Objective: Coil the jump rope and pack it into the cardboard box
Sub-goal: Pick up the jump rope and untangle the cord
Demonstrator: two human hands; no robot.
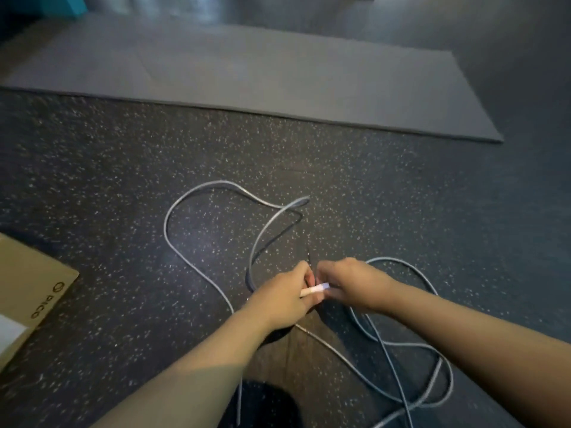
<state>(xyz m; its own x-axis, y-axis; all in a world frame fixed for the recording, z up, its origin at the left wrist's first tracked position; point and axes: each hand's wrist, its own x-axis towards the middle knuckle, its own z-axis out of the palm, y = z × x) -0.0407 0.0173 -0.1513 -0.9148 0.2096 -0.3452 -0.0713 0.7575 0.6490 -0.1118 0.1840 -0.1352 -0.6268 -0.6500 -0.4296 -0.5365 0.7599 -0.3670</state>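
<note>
Speckled floor (123,168) — both hands (285,293) (349,284) hold rope handle (313,290).

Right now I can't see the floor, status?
Both hands, left hand and right hand, grip handle. Rope sprawled uncoiled. Box left, nothing blocking.

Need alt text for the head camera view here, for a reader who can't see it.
Two bare hands, left hand and right hand, meet over a speckled floor, gripping the pale handle of a grey jump rope that sprawls in loose loops. An open cardboard box sits at the left edge; a grey mat lies beyond.
</note>
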